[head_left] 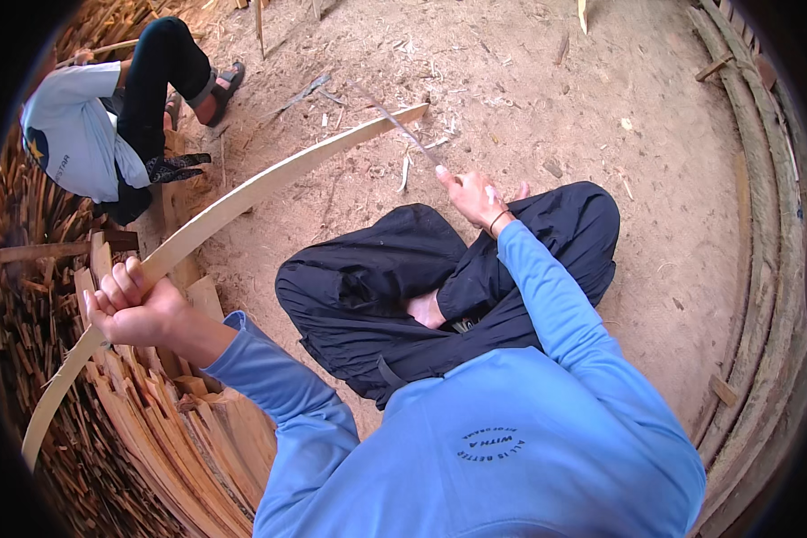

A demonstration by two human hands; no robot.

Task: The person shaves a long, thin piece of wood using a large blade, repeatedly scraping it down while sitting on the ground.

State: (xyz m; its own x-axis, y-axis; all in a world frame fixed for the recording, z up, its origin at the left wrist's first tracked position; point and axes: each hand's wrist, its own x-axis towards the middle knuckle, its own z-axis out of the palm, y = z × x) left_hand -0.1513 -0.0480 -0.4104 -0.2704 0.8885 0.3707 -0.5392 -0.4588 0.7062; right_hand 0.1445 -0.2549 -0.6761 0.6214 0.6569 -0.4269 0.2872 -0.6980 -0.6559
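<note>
A long, pale wooden strip (269,182) runs from the lower left up to the middle of the view, curved by the wide lens. My left hand (145,309) is closed round it toward its near end. In my right hand (475,199), fingers wrapped about a handle that is mostly hidden, is a knife (415,141) with a long, thin blade. The blade points up and to the left and crosses the strip close to its far tip; whether it touches the wood I cannot tell.
I sit cross-legged on a sandy floor (663,233) scattered with shavings. Stacked wooden strips (179,430) lie beside my left arm. Another person (81,134) sits at the upper left. Long, rough poles (753,296) line the right side.
</note>
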